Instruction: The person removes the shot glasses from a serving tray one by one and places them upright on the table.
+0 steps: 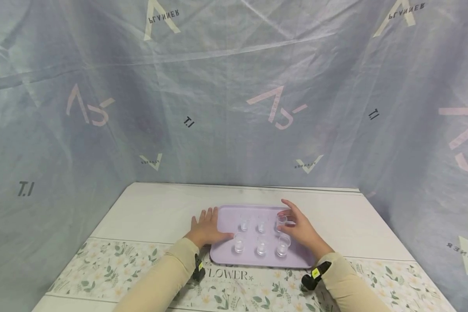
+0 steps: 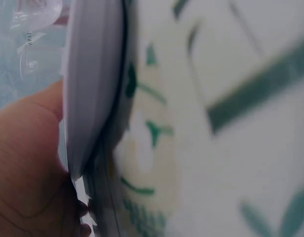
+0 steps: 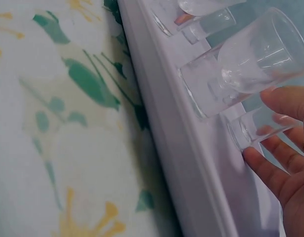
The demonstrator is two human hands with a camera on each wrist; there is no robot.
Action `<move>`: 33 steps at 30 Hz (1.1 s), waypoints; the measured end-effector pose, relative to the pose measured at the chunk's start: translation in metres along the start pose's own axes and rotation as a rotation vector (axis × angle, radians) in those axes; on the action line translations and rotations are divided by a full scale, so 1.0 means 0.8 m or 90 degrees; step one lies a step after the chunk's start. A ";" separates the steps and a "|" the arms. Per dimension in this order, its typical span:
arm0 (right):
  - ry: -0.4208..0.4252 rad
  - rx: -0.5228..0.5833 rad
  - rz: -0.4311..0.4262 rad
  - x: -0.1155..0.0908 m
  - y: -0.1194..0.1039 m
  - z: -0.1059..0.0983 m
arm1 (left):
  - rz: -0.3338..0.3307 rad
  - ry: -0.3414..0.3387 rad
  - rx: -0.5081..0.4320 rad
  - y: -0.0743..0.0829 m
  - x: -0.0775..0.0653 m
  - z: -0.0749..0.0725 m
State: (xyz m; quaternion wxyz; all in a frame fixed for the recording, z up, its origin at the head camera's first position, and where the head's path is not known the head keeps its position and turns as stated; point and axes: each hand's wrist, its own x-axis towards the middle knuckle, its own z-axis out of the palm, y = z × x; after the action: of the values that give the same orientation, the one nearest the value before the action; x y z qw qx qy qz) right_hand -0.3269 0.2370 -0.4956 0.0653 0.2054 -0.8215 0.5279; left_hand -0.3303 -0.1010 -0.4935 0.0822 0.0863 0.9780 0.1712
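Observation:
A lilac tray (image 1: pixel 226 212) carries small clear shot glasses in two rows of three, all upright. My left hand (image 1: pixel 207 229) lies at the tray's left side, fingers spread straight and thumb reaching over the rim. In the left wrist view that hand (image 2: pixel 30 148) is beside the tray's edge (image 2: pixel 92 74). At the back right, my right hand (image 1: pixel 298 226) holds a shot glass (image 1: pixel 281 222) between thumb and fingers. The right wrist view shows fingers (image 3: pixel 268 170) around this glass (image 3: pixel 248 128), low near its base. The front right glass (image 3: pixel 255 59) stands closer to that camera.
Beneath the tray is a white tabletop (image 1: pixel 160 208) with a floral printed band (image 1: pixel 117 260). Grey-blue fabric (image 1: pixel 226 108) with printed letters hangs behind and at both sides. Each wrist wears a black strap with a small device (image 1: pixel 315 275).

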 end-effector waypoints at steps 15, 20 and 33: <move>0.015 -0.017 -0.013 -0.001 -0.017 -0.001 | -0.013 -0.023 0.031 0.009 -0.016 -0.019; 0.017 -0.012 -0.011 -0.002 -0.044 -0.006 | -0.013 -0.027 0.011 0.001 -0.008 -0.012; 0.035 -0.045 -0.016 0.007 -0.001 -0.022 | -0.018 -0.038 -0.004 0.007 -0.018 -0.019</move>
State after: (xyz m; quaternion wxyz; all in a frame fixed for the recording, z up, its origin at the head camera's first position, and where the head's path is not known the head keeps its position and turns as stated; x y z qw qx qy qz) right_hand -0.3338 0.2510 -0.4850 0.1016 0.1992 -0.8348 0.5031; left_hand -0.3182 -0.1038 -0.4752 0.1137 0.0772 0.9758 0.1701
